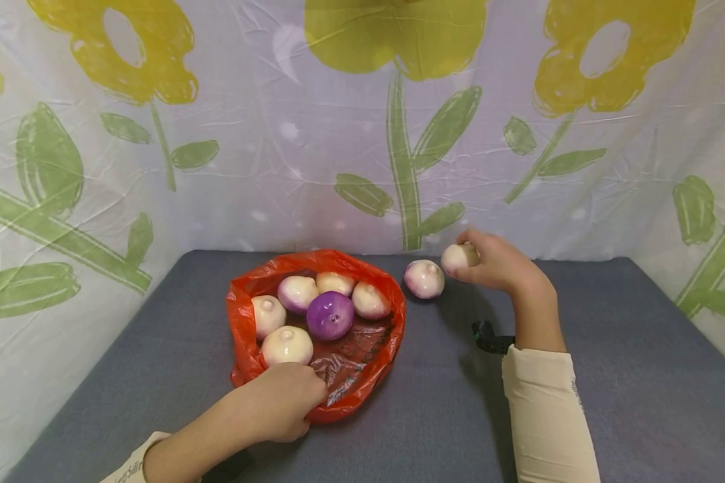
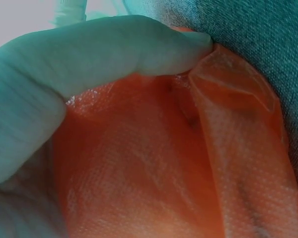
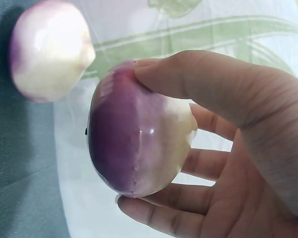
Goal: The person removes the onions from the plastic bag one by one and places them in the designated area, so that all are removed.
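A red plastic bag (image 1: pixel 239 322) lies open on the table with several white-and-purple turnips inside. Among them, a deep purple turnip (image 1: pixel 329 315) shows its purple side up, and a pale turnip (image 1: pixel 287 345) sits closest to my left hand (image 1: pixel 278 402). That hand grips the bag's near rim; its thumb (image 2: pixel 139 47) bends over the red film in the left wrist view. At the back of the table, my right hand (image 1: pixel 501 261) holds a glossy turnip (image 3: pixel 134 134) between thumb and fingers. Just left of it, another turnip (image 1: pixel 424 279) rests on the table outside the bag.
The grey-blue cloth-covered table (image 1: pixel 447 429) ends at a hanging curtain (image 1: pixel 248 168) printed with yellow flowers. A black strap (image 1: pixel 489 339) shows beside my right wrist.
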A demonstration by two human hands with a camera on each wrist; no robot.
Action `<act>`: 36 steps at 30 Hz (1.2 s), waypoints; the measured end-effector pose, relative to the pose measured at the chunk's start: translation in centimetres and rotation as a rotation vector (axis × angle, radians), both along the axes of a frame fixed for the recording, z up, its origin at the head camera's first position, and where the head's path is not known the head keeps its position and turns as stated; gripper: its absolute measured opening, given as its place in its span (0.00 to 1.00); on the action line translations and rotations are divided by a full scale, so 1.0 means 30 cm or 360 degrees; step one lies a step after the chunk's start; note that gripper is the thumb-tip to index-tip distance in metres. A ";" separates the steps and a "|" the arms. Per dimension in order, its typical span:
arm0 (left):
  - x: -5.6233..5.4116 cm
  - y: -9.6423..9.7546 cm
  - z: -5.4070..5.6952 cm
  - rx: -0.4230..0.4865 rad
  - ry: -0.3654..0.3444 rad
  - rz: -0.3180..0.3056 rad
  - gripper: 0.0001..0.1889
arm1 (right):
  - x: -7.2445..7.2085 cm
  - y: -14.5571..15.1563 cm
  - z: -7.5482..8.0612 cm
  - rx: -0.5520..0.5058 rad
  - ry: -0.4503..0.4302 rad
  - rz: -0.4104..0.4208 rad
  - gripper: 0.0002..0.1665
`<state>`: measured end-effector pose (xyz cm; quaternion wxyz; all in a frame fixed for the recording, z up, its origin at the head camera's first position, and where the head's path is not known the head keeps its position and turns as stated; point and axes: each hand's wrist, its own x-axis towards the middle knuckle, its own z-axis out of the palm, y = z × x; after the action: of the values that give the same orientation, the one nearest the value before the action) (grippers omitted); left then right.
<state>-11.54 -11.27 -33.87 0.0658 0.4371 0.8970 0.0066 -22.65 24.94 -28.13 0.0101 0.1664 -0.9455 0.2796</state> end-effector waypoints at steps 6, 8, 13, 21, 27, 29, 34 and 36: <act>-0.002 0.000 -0.002 -0.0005 -0.0011 0.0005 0.11 | -0.013 0.006 -0.025 0.0022 -0.0019 0.0000 0.26; -0.001 0.000 -0.001 -0.0003 -0.0010 0.0004 0.11 | -0.020 0.009 -0.036 0.0034 -0.0020 0.0001 0.27; 0.001 -0.001 0.001 0.0004 -0.0021 0.0006 0.11 | -0.039 0.019 -0.061 0.0061 -0.0017 -0.0003 0.29; 0.000 -0.002 -0.001 0.0002 -0.0020 -0.0001 0.11 | -0.058 0.024 -0.096 0.0082 -0.0039 -0.0023 0.27; 0.003 -0.004 0.000 0.0017 -0.0014 -0.0008 0.12 | -0.066 0.027 -0.114 0.0090 -0.0087 -0.0029 0.27; 0.003 -0.003 0.001 0.0021 -0.0011 -0.0010 0.12 | -0.068 0.028 -0.119 0.0086 -0.0088 -0.0027 0.27; 0.000 -0.002 0.000 0.0012 -0.0017 -0.0005 0.11 | -0.071 0.035 -0.135 0.0067 -0.0096 -0.0028 0.28; -0.001 -0.001 0.000 0.0006 -0.0020 -0.0002 0.11 | -0.074 0.038 -0.142 0.0064 -0.0101 -0.0030 0.28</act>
<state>-11.56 -11.29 -33.87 0.0705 0.4378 0.8962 0.0110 -24.86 26.09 -32.39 -0.0207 0.1487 -0.9523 0.2656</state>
